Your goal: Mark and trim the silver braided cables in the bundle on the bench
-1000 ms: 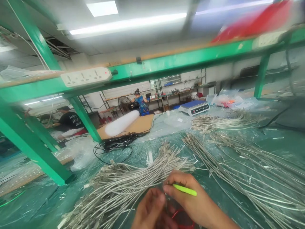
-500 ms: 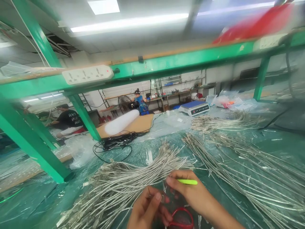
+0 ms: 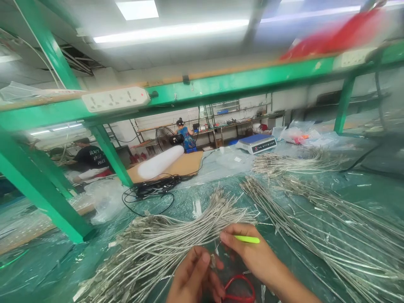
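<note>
My right hand [image 3: 249,252] pinches a thin yellow-green tool [image 3: 246,239] at the near edge of a big bundle of grey cables [image 3: 167,240]. My left hand [image 3: 194,277] is curled just left of it, fingers pinched on a small cable end that I cannot make out clearly. A red loop-handled object [image 3: 241,288] lies under both hands on the green plastic-covered table [image 3: 47,269].
More grey cable bundles [image 3: 315,210] spread right. A black cord coil [image 3: 151,191], white roll [image 3: 160,162] and scale [image 3: 257,144] sit farther back. Green frame posts [image 3: 41,185] and a beam with a power strip [image 3: 115,99] stand overhead. People work in the background.
My hands shifted slightly up and apart from each other, exposing the red loop below them. The yellow-green tool tilted to lie nearly level.
</note>
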### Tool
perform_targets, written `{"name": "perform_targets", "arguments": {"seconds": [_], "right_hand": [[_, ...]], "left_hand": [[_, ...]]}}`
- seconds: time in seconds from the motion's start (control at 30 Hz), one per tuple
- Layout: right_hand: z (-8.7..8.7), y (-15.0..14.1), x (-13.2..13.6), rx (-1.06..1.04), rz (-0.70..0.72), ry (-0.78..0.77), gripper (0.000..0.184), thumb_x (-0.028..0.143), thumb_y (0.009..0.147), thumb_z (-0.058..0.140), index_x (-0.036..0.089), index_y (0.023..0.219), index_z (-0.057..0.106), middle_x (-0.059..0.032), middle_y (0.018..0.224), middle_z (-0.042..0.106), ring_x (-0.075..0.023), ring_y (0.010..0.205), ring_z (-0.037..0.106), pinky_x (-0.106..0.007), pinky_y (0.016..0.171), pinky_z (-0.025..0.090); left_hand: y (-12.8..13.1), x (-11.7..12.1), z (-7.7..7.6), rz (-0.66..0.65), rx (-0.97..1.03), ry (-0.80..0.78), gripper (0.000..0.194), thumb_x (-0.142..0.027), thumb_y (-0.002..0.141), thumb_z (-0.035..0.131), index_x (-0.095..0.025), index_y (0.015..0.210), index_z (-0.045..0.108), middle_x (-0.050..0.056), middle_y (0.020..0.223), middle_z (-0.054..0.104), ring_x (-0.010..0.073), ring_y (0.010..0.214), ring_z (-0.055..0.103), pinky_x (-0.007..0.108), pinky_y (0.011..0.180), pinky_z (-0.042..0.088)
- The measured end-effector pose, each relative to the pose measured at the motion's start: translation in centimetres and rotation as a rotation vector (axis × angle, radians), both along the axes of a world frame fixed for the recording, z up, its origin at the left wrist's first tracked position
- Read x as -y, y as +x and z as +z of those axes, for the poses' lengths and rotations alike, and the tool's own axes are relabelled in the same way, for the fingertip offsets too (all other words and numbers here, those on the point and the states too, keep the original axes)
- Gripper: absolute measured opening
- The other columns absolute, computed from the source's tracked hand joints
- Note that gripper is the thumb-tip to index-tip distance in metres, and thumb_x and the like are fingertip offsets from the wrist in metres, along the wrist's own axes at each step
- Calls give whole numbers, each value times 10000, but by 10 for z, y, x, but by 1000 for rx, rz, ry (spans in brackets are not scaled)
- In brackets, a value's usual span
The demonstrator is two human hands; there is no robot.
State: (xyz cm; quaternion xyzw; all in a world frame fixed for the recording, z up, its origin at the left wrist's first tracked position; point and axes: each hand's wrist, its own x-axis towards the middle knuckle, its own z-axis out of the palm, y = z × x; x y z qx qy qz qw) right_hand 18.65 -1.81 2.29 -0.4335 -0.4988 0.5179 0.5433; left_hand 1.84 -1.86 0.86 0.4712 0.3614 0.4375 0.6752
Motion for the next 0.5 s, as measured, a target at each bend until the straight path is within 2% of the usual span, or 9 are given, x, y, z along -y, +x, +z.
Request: {"name": "perform_targets", "arguments": {"seconds": [0.07,0.17,0.37,0.5], "right_hand": [[-4,-3,-1,16,3,-15,382,483,798,629,170,589,560,50,528,469,-101,489,400,-226,484,333],[-9,-6,-3,39,-12,-18,406,491,816,602,164,577,570,50,513,458,-101,466,400,-226,463,302],[-8,-5,-3,96,-93,56,381,435,862,566,171,589,530,66,520,395,-100,494,342,-232,484,286],[-6,-5,-2,171,-209,146,307,391,857,603,168,649,578,32,644,484,-132,620,445,-251,600,351]], "left_hand": [[-2,-1,1,4,-15,92,240,-392,833,637,-165,757,627,21,655,693,106,446,573,219,455,435],[-3,-4,1,20,-90,179,248,-408,832,632,-169,768,649,19,626,676,117,481,547,231,490,435],[0,-5,-2,18,-154,224,284,-456,815,624,-178,776,664,8,572,607,148,518,526,253,498,450],[2,0,5,145,-229,314,226,-405,827,626,-189,795,684,0,602,610,148,529,526,246,534,453]]}}
